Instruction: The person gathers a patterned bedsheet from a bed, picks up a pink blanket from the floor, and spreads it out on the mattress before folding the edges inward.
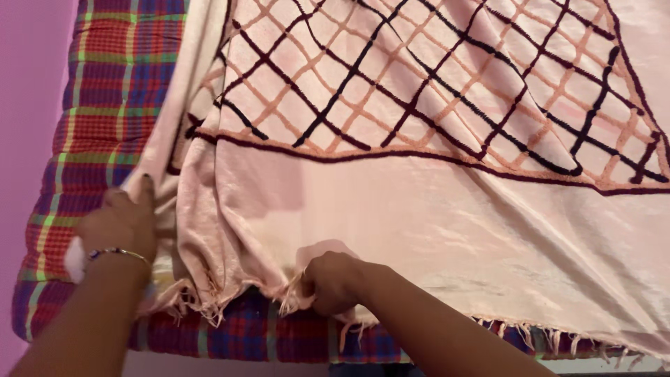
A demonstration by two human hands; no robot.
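Your left hand (120, 227) has its grip closed on a bunched fold of the pink bedspread (419, 209) at the mattress corner. Your right hand (333, 283) is fisted tight around the fringed hem (202, 297). The bedspread lies across the plaid mattress (105, 91), its hem hanging over the near edge, beside the pink wall (28, 105).

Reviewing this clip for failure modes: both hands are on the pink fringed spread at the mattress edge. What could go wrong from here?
1. The right hand pinches the spread at its fringe; a hard tug might tear threads.
2. The left hand holds a bunched fold, so creases may stay.
3. The spread lies askew on the plaid mattress, so the corner could stay uncovered.
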